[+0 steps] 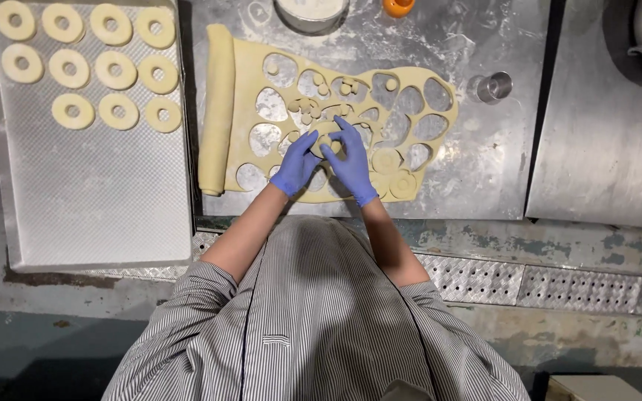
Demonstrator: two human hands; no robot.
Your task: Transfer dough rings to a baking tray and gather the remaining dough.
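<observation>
Floured steel worktable (484, 163), scratched, bearing: one perforated metal baking tray (98, 208) at left with eleven pale ring-shaped dough blanks (117, 68); one rolled sheet of yellow dough (336, 119), much punched with round holes; one small round metal cutter (495, 87) standing apart. Left hand (296, 165) and right hand (351, 160), blue-gloved, fingertips pinching a cut dough ring (327, 136) mid-sheet, apparently lifting it free. Next move calls for a gentle lift, shape unstretched.

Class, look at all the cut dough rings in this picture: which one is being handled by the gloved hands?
The dough ring in the rolled sheet, between the left hand and right hand. The tray rings lie untouched.
</observation>
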